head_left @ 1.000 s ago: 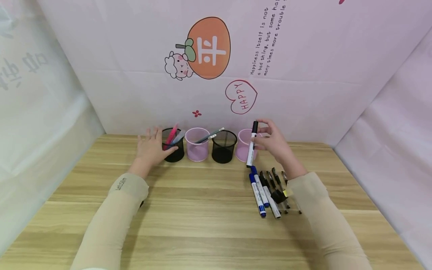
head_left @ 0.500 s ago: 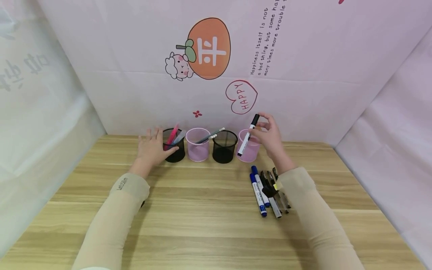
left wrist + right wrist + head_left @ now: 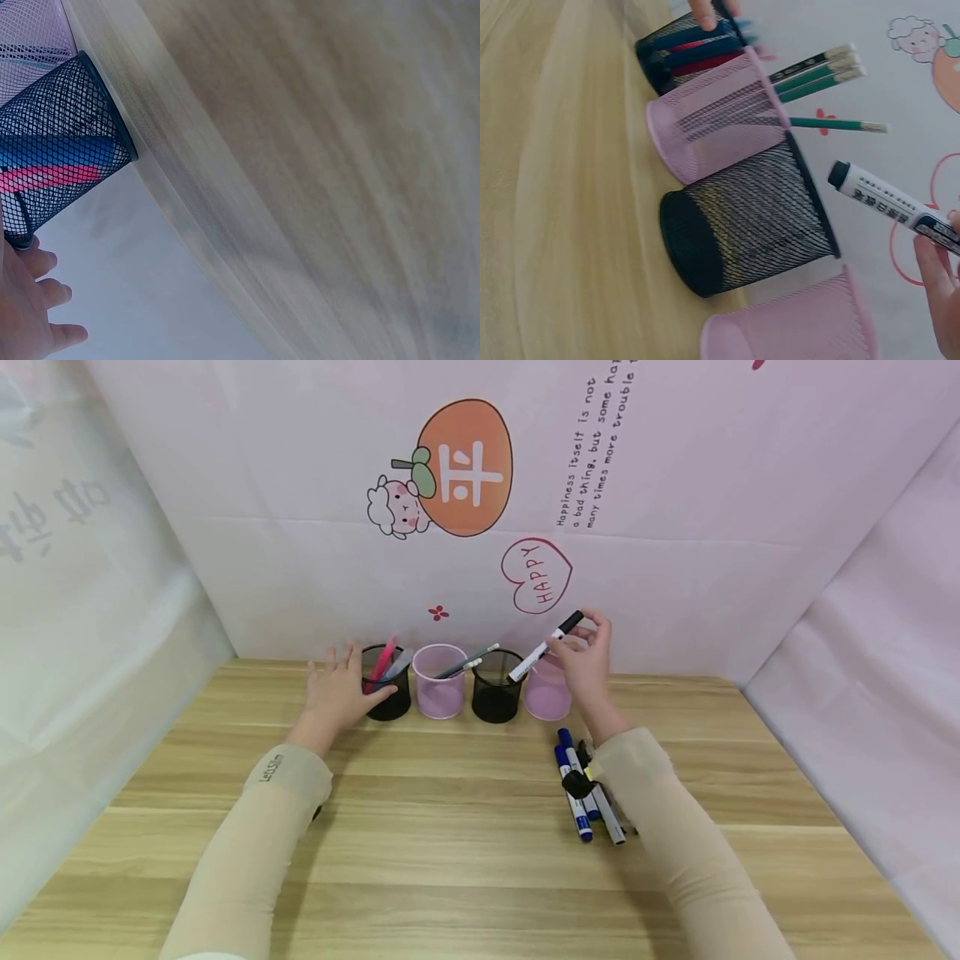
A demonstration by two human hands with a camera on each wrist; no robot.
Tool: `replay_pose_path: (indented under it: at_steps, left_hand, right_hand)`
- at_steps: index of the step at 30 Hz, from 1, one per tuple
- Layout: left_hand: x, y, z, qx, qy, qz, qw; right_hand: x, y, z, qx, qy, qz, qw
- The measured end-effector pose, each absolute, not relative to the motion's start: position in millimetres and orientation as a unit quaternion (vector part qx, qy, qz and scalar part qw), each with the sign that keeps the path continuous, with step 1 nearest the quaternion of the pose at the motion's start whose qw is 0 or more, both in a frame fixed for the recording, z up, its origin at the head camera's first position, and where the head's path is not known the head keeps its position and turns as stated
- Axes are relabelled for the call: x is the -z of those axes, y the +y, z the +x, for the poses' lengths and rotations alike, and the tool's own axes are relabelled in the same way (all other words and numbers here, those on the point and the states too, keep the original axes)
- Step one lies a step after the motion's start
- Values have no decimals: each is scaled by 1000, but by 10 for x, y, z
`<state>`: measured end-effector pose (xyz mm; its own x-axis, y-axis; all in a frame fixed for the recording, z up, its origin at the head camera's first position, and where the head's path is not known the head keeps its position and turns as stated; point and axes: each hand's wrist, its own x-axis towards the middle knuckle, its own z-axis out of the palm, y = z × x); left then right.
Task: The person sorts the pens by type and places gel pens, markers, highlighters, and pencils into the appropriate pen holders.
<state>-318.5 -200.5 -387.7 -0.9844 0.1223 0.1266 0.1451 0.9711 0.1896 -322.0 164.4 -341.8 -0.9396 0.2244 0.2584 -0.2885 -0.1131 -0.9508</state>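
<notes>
Over the row of cups, your right hand (image 3: pixel 588 664) has carried the slim white marker with black ends (image 3: pixel 538 657) leftward: half a second ago its lower end was in front of the pale pink mesh cup (image 3: pixel 549 697) at the right end. You have also tipped it further over, and its lower end now shows at the mouth of the black wire-mesh cup (image 3: pixel 496 702) just left of that one. My reading is that this lines it up with the black cup, but the right wrist view shows the tip apart from the rim, so it looks not yet inside.

Your thumb and fingertips pinch the marker near its upper end. Your left hand (image 3: pixel 335 693) has stayed where it was, fingers spread and straight, thumb reaching across the front of the leftmost black mesh cup (image 3: pixel 390 703); it seems to steady rather than grip it.

The marker itself is straight and smooth, dark lettering along the white barrel, a longer black section uppermost and a short black plug below
</notes>
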Motion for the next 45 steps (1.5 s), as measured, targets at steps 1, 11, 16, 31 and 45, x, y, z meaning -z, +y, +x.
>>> replay_pose_path:
  at_steps: [1, 11, 16, 31, 45]
  left_hand:
    - [3878, -2005, -3186, 99, -991, -68, 57]
    - [3867, -2001, -3170, 91, -992, -67, 54]
    - [3858, -2001, -3155, 89, -992, -69, 57]
    - [3844, -1990, -3152, 92, -992, -66, 51]
    - [3835, -1979, -3137, 105, -991, -64, 52]
  right_hand:
    - [3438, 1627, -3225, -746, -640, 22, 180]
    - [3605, 1482, -3220, -724, -658, 22, 207]
    - [3658, 1429, -3217, -726, -654, 46, 207]
    - [3706, 1336, -3180, -673, -715, 76, 172]
    - [3665, 1309, -3132, -663, -728, 111, 136]
